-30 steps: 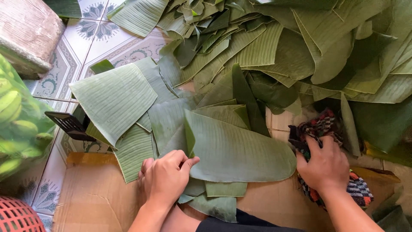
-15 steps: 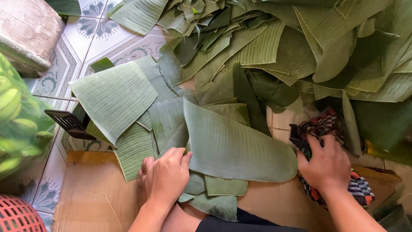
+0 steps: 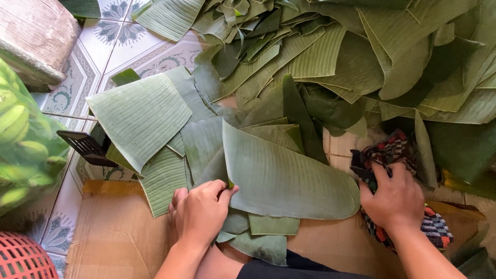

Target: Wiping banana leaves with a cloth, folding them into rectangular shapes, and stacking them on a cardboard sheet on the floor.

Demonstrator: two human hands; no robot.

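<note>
My left hand (image 3: 201, 209) pinches the near left edge of a large green banana leaf piece (image 3: 284, 175) that lies on top of other leaf pieces. My right hand (image 3: 395, 199) grips a multicoloured checked cloth (image 3: 385, 155), which bunches above the fingers and trails down past the wrist. A flat leaf piece (image 3: 139, 113) lies to the left of the held one. Smaller cut pieces (image 3: 258, 237) lie under the held leaf, close to my lap.
A big heap of banana leaves (image 3: 361, 57) fills the far side and the right. Brown cardboard (image 3: 113, 237) covers the patterned tile floor (image 3: 119, 57) near me. A black plastic object (image 3: 85, 144), a green bag of bananas (image 3: 20, 139), a red basket (image 3: 23, 258) and a stone block (image 3: 36, 36) sit left.
My left hand has shifted its fingers on the leaf's edge and lifted that edge slightly. My right hand stays on the cloth.
</note>
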